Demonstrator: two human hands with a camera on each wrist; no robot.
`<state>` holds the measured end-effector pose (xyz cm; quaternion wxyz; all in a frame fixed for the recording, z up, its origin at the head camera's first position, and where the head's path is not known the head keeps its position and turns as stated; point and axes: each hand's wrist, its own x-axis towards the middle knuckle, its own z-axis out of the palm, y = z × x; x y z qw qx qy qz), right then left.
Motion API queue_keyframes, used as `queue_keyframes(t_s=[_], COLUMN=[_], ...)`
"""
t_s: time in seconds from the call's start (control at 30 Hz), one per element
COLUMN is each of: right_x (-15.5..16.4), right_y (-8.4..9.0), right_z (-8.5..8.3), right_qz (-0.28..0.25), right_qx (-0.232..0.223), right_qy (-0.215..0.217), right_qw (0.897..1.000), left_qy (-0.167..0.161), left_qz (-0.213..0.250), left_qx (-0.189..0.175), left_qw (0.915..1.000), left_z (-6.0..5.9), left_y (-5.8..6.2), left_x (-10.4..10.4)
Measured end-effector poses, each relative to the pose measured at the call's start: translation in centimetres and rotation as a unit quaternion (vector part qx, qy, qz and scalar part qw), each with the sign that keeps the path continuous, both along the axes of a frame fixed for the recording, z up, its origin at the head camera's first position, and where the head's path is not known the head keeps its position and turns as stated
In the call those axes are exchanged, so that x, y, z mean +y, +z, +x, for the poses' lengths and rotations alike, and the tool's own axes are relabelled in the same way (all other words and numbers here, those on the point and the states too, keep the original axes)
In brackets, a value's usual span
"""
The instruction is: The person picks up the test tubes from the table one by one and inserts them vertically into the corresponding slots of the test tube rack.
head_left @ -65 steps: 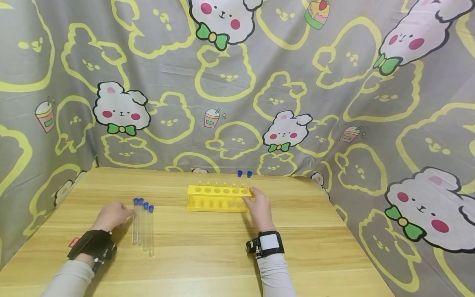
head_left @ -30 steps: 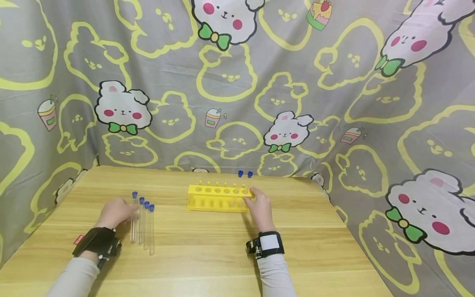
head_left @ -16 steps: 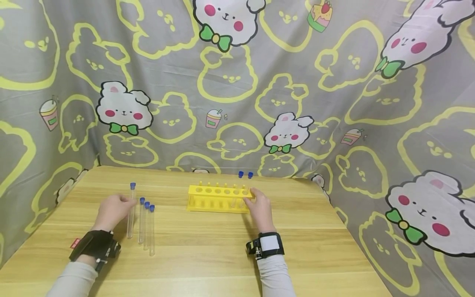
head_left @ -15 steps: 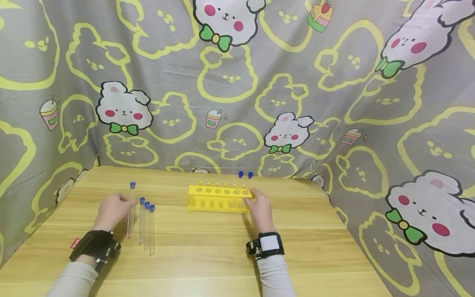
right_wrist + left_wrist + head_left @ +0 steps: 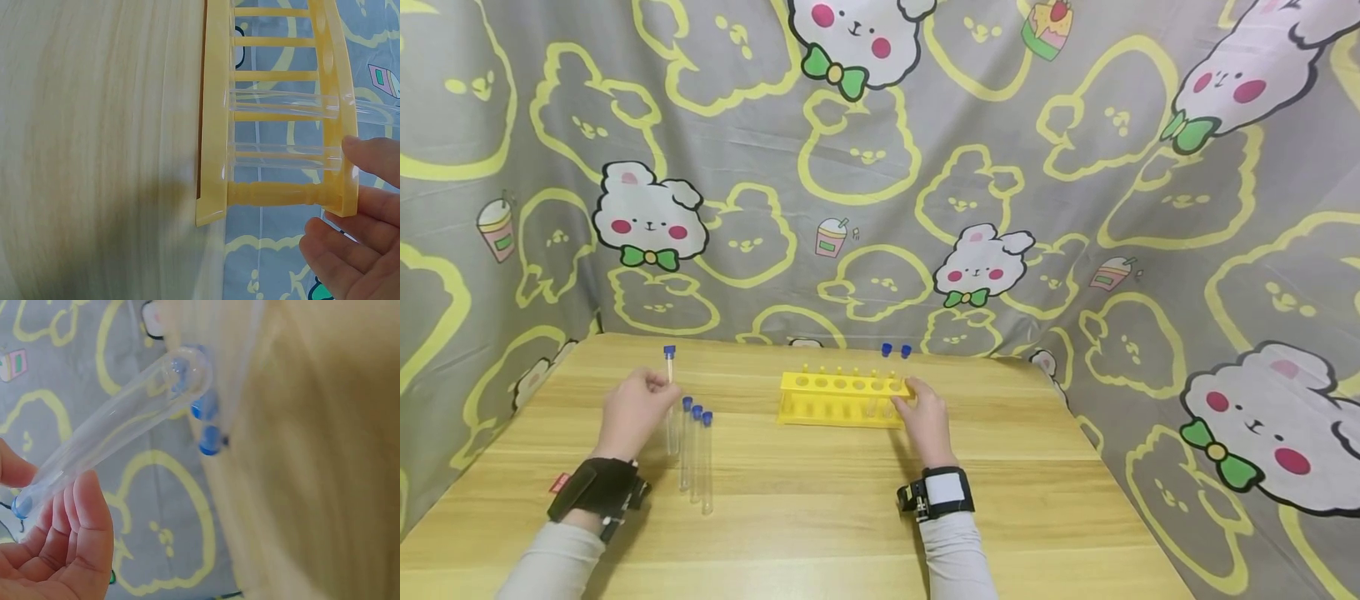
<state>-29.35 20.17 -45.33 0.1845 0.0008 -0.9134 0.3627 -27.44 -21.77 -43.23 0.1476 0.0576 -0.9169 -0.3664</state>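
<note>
My left hand (image 5: 634, 410) pinches a clear test tube (image 5: 119, 428) with a blue cap between thumb and fingers, nearer the capped end. The tube is raised off the table, cap pointing away from me. Just right of this hand, three more blue-capped test tubes (image 5: 685, 454) lie side by side. With thumb and fingers, my right hand (image 5: 928, 425) grips the right end of a yellow test tube rack (image 5: 842, 391). Two uncapped tubes (image 5: 287, 103) stand in the rack's rightmost holes, partly hidden by its bar in the right wrist view.
Two loose blue caps (image 5: 897, 351) sit behind the rack near the table's far edge. Patterned grey cloth (image 5: 865, 200) hangs around the back and sides of the wooden table (image 5: 820, 508).
My left hand has taken the leftmost capped tube from beside the others and lifted it up and away from me. The right hand keeps its grip on the rack.
</note>
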Motion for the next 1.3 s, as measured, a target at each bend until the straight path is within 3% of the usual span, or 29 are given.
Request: queue_keyframes(t_s=[0.33, 0.77, 1.07, 1.3], right_x=[0.0, -0.1, -0.1, -0.1], right_y=[-0.1, 0.1, 0.2, 0.2], right_z=[-0.2, 0.0, 0.1, 0.2], right_qz=[0.001, 0.001, 0.002, 0.001], right_qx=[-0.003, -0.006, 0.0, 0.0], right_qy=[-0.001, -0.002, 0.001, -0.001], right_qw=[1.0, 1.0, 1.0, 1.0], left_qy=[-0.013, -0.054, -0.093, -0.111], left_qz=[0.016, 0.06, 0.09, 0.108], left_qx=[0.051, 0.071, 0.09, 0.108], left_qw=[0.9985, 0.9942, 0.9874, 0.9819], left_z=[-0.1, -1.9, -2.6, -3.3], left_y=[2.3, 4.0, 5.8, 6.3], left_x=[2.8, 7.4, 11.1, 13.9])
